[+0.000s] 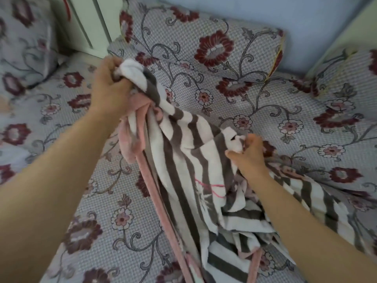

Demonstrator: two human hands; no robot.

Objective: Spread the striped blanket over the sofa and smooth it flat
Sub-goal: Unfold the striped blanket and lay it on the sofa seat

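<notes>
Both hands have hold of the blanket (pixel 195 160), which is bunched, not spread. The left hand (pixel 110 84) is raised over the middle of the sofa (pixel 114 203) seat, fingers curled tight round a wad of white and grey cloth with the pink edging trailing below it. The right hand (pixel 247 155) sits lower, nearer the seat, pinching another gathered bit of the striped edge. Between them the cloth hangs in a twisted sheet, and the rest lies heaped on the seat toward the front edge, by the person's right arm. A cushion (pixel 204 45) leans against the sofa back behind it all.

By my reckoning this is the opening-out stage, with nearly all the work ahead. To do it well, I would find two true corners of one edge rather than fistfuls from the middle; the pink binding is a good guide to follow along. Then draw the hands well apart so the twist falls out, lift enough to clear the heap, and lay the far edge up toward the cushion first. Smoothing should go from the middle outward to the seat edges.
</notes>
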